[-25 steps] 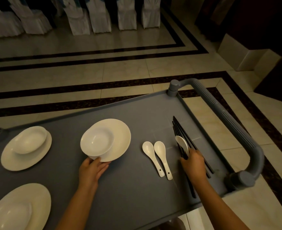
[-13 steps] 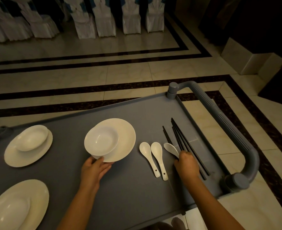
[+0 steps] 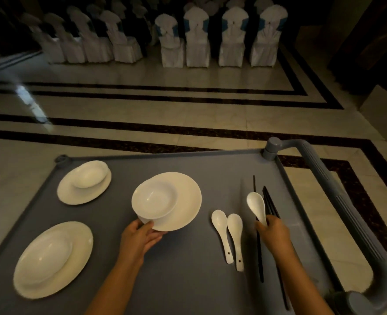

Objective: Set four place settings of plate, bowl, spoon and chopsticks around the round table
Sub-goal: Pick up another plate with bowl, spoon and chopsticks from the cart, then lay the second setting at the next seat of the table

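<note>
Head view, going left to right: two plate-and-bowl sets sit untouched on the left of the grey cart (image 3: 188,280), one at the near left (image 3: 53,260) and one at the far left (image 3: 84,181). Neither has shifted on the cart over the last second.

Next comes your left hand (image 3: 142,239). It grips the near rim of the middle plate (image 3: 183,201), thumb on top and fingers curled beneath, with the bowl (image 3: 153,200) riding on the plate's left part. The grip is the same as a second ago, but the plate now looks tipped up off the cart at its near edge, so I judge the lift has begun.

Two spoons (image 3: 229,237) lie side by side on the cart, just right of the plate, as they did before.

Your right hand (image 3: 275,233) is where the change is. A second ago it was down among the chopsticks (image 3: 271,205) with the third spoon (image 3: 256,206) low beside them; now the spoon's bowl stands clear above the hand, its handle pinched in curled fingers. Dark chopsticks run through the same grip, though I cannot tell how many are held and how many lie loose. One stick lies apart, just left of the bundle.

So you appear to have one full setting in hand. The round table is not in view, and no setting looks laid yet.
</note>
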The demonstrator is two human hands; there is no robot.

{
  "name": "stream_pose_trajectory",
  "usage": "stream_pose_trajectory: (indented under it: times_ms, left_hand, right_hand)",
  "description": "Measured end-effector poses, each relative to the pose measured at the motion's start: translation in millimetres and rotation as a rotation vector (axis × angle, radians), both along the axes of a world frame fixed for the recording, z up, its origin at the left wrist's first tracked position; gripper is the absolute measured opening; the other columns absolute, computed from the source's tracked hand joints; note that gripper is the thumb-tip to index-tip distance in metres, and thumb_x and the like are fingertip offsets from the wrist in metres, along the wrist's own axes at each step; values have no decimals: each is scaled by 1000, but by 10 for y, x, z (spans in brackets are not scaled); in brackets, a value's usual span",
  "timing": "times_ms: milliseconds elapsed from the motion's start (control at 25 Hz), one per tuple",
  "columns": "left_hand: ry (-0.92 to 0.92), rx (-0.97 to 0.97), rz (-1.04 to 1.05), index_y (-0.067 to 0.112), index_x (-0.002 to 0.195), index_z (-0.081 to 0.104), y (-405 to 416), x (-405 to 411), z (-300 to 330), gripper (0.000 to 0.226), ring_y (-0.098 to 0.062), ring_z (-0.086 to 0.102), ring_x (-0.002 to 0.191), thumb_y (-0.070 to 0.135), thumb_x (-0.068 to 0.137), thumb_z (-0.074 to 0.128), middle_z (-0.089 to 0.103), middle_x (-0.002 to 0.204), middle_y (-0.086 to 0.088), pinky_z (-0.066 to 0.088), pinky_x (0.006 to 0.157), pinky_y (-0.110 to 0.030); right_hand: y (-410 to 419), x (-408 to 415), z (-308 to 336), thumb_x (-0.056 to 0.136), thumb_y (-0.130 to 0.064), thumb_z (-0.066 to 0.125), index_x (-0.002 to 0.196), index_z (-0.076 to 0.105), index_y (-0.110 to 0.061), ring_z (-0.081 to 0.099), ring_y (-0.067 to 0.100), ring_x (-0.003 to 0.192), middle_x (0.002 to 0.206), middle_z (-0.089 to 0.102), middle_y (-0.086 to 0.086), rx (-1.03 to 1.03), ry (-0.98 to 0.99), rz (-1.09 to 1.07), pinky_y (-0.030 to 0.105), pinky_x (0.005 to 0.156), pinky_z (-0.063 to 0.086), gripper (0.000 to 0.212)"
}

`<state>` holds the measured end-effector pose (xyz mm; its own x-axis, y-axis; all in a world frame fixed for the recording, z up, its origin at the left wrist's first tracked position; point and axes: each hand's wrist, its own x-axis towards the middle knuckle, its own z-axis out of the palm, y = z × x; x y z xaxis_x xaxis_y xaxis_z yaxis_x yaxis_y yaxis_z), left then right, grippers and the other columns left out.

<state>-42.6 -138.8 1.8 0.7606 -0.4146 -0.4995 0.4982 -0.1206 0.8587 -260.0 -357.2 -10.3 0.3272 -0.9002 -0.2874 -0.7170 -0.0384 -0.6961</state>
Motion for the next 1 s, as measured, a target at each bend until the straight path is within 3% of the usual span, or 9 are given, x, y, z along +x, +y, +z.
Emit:
stream_pose_trajectory:
  times_ms: [80,240,360,440,600,1000]
  left_hand:
    - [-18,8,62,8,127,48,124,-2,80,38,-27,68,76,8,90,55,64,99,-14,52,64,-34]
    - [-74,42,203,10,125,50,492,-36,260,37,-28,69,78,11,89,57,66,99,-13,54,61,-33]
    - [-124,62,343,14,119,52,876,-103,423,30,-24,71,73,15,89,58,67,103,-14,57,55,-29]
    - [-137,73,456,16,110,54,1195,-157,534,21,-21,72,65,15,89,58,69,94,-12,56,50,-26]
    - [-147,71,653,17,92,61,1916,-297,721,8,-21,72,60,11,87,59,75,66,-5,56,48,-24]
    - [-168,48,1156,6,96,63,4320,-1278,812,11,-27,73,64,5,88,55,74,70,-15,55,49,-23]
  right_hand:
    - [-27,153,108,87,-10,60,89,64,9,58,28,64,70,61,17,42,-98,40,38,61,48,19]
    - [58,633,392,86,-9,62,69,61,-10,51,17,49,58,56,8,161,-235,192,25,45,40,18]
    - [269,1088,615,85,-11,63,77,65,-8,52,16,51,59,57,6,208,-304,364,23,45,40,9]
    - [547,1398,774,86,-13,63,82,65,-10,56,17,58,66,60,6,259,-331,498,24,50,45,6]
    - [1327,1893,1065,86,-14,64,72,61,-19,56,13,59,66,59,4,354,-392,734,21,50,45,15]
    - [4189,2432,1208,86,-10,62,73,65,-9,50,11,50,60,58,4,497,-341,1345,18,45,40,13]
